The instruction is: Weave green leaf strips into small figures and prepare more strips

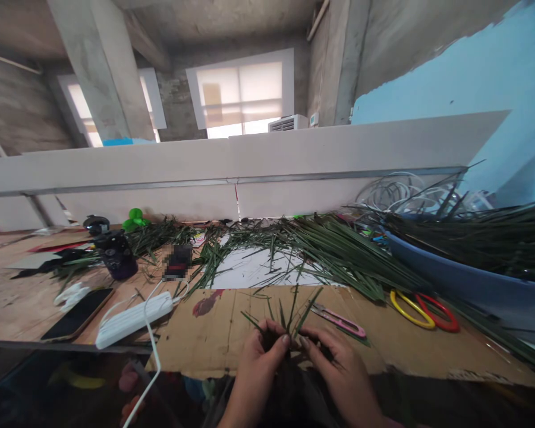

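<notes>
My left hand and my right hand hold a dark bundle of woven palm-leaf strips between their fingertips, low over the table edge. Several thin green strips stick up and outward from it, and its lower part is hidden by my hands and in shadow. Under my hands lies a stained cardboard sheet. Pink-handled thread snips lie on it just beyond my right hand, not touched.
Long green palm leaves spread across the table over white paper. A blue tub of leaves stands at right, with yellow and red scissors before it. A white power strip, a phone and a dark cup sit at left.
</notes>
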### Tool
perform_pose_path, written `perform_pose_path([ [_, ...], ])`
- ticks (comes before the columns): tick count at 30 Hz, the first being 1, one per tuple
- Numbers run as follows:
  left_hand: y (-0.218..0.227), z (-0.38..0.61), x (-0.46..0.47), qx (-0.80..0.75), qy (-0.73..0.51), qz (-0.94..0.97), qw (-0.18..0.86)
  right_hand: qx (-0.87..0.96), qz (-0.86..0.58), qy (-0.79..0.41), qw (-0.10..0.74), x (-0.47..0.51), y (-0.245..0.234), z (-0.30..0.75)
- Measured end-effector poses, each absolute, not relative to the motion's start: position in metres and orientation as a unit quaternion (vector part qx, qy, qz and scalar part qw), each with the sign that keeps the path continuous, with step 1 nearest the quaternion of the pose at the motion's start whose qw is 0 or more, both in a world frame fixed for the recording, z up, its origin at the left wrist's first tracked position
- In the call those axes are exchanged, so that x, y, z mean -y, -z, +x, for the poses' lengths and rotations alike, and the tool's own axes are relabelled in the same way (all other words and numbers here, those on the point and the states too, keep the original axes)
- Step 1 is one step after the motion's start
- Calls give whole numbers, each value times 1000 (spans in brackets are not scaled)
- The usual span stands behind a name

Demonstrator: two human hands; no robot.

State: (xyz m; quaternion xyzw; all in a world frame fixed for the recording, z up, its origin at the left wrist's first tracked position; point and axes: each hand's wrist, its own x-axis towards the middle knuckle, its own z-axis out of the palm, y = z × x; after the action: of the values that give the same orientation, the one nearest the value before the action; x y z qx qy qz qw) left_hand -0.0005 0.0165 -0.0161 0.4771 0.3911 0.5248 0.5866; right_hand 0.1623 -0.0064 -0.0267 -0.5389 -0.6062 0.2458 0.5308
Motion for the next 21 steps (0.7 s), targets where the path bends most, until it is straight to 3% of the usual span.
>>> perform_pose_path([
  [5, 16, 1, -16, -393, -532, 493, 565, 554, -490, -358, 569, 0, 18, 153],
  [13, 12, 3, -15, -420, -527, 471, 570, 476, -452, -434, 617, 1, 6, 143],
  [21, 8, 4, -16, -432, -539, 480, 541, 461, -417, -430, 656, -2, 6, 140],
])
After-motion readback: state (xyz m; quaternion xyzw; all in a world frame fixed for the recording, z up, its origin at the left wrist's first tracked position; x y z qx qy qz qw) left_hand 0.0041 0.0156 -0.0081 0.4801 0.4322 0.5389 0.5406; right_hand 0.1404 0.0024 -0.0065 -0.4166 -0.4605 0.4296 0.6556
